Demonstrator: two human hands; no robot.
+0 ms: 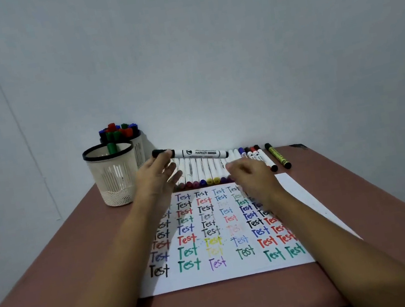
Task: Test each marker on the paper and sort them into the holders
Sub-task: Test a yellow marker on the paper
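The left hand (pixel 155 173) pinches a white marker (pixel 191 153) by its black cap, the barrel lying level and running toward three o'clock above the row of markers (pixel 203 171). The right hand (pixel 248 175) hovers at about four o'clock from that marker's far tip, fingers curled loosely downward over the row's right part; whether it grips anything I cannot tell, as it is blurred. The row lies side by side at the far edge of the surface (pixel 79 250), with a yellow marker (pixel 278 155) apart at its three o'clock end. Just at six o'clock from the row lies the paper (pixel 290 187), covered in columns of the word "Test" in many colours. At nine o'clock from the left hand stands the near holder (pixel 113 177) with one green-capped marker inside; behind it, touching, the far holder (pixel 138 147) is packed with capped markers.
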